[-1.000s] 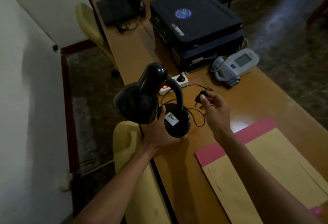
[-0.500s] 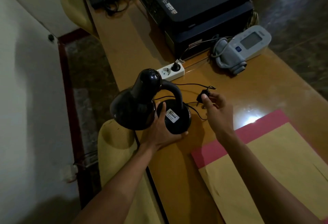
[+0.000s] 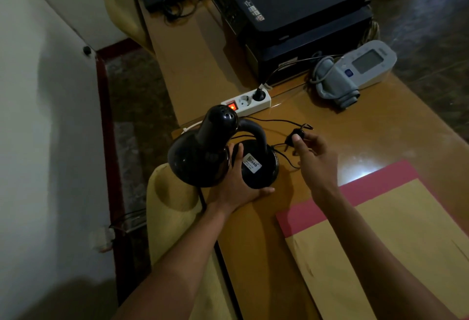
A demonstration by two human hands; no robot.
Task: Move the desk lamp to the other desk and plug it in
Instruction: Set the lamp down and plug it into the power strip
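A black desk lamp with a curved neck and round base stands at the left edge of the wooden desk. My left hand grips the lamp's base from the near side. Pinched in my right hand is the lamp's black plug, held just above the desk right of the base. Its thin black cord loops loosely over the desk. Beyond the lamp lies a white power strip with a lit red switch, one free socket and one black plug in it.
A black printer fills the far desk. A grey blood pressure monitor lies to its right. Brown envelopes on a pink folder cover the near right. A yellow chair stands against the desk's left edge; another yellow chair stands farther back.
The view has dropped closer over the desk. The lamp base now rests on the desk under my left hand. My right hand still holds the plug, shifted slightly.
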